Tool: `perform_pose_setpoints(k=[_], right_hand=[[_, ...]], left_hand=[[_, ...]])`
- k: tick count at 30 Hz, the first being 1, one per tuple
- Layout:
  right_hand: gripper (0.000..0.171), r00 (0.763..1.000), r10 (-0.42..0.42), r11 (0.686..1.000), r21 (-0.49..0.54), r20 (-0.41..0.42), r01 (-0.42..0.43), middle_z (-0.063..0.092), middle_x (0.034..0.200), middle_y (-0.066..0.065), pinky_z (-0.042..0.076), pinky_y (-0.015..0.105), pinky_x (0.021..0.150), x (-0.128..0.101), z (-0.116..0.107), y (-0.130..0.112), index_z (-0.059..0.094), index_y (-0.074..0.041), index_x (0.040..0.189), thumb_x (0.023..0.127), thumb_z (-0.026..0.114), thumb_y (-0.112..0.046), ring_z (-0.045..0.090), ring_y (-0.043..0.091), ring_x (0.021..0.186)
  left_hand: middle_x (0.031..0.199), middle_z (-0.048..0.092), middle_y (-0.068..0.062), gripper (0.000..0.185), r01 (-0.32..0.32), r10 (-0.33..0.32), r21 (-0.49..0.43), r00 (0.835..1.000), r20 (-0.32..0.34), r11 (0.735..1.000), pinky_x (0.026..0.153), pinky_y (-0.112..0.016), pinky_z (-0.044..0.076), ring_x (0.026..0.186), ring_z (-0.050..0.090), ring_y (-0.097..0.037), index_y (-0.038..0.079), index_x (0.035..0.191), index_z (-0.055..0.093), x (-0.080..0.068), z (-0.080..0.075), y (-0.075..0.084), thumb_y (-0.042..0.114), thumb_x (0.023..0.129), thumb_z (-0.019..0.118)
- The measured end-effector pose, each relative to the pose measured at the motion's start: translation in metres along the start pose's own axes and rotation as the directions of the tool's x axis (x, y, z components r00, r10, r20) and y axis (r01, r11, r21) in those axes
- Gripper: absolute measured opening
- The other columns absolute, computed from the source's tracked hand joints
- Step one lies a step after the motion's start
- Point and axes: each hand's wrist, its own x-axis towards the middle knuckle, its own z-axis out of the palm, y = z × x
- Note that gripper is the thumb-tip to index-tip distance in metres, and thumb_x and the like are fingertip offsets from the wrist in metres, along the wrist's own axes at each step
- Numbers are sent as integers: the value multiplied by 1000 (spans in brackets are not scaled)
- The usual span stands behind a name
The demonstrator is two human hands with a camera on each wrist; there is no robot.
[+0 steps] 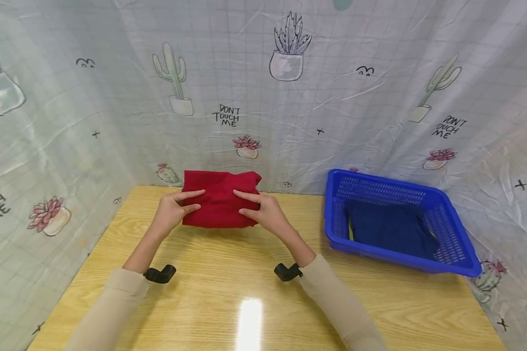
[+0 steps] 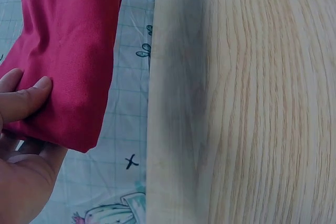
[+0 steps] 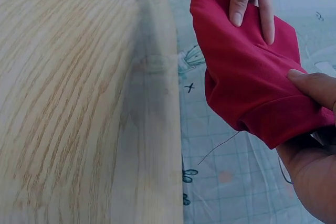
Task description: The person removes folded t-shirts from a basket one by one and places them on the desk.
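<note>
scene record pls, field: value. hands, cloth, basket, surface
left hand: pinches left edge of red cloth
right hand: pinches right edge of red cloth
red cloth: folded, held up off the table, near its far edge
basket: blue, mesh walls, on table to the right, dark blue cloth inside
table: light wood grain
backdrop: cactus-print sheet, "DON'T TOUCH ME" text
</note>
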Motion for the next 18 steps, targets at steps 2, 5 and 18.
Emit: perform_pose_setpoints(k=[2,5,18], right_hand=[[54,1000,0,1000,10,5,0,61,84,0,33,22,50,3,2,2,65,-31,139,89,80,-16,34,12,61],[54,1000,7,1000,16,19,-7,57,74,-4,30,22,49,10,6,6,64,-32,140,90,80,-16,29,9,56],[52,993,108,994,-27,56,-107,66,136,5,42,21,73,46,36,35,65,-31,139,91,79,-18,55,17,97]], left_hand=[[141,60,-18,42,-5,6,16,1000,-10,1000,48,-25,27,146,33,-44,13,129,72,1,-1,-3,6,89,79],[143,58,-19,42,-1,1,24,1000,-19,1000,48,-25,24,139,41,-44,13,129,73,3,-2,-7,5,89,79],[146,56,-17,43,65,-64,98,998,-15,993,72,-10,43,147,34,-41,14,132,71,19,-10,-36,6,90,78]])
